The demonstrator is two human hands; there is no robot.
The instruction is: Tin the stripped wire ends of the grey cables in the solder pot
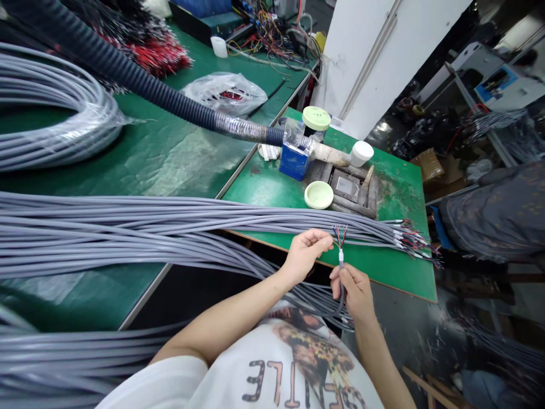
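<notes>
My right hand (352,287) is closed around a grey cable (341,274) just under its white sleeve, holding that end upright. From the sleeve fan out several thin coloured wires (340,233), red, blue and orange among them. My left hand (310,250) pinches one thin orange wire (335,243) of this cable between thumb and forefinger. Behind my hands a thick bundle of grey cables (255,218) runs across the benches, and its stripped ends (411,238) show coloured wires on the right. More grey cables (315,298) hang below my forearm.
A ribbed extraction hose (183,105) crosses from upper left to a solder pot (347,184) on the green bench (264,187). Around it are a blue box (294,162), a pale lid (318,195) and a white jar (361,152). A cable coil (55,113) lies left; a person (498,210) is at right.
</notes>
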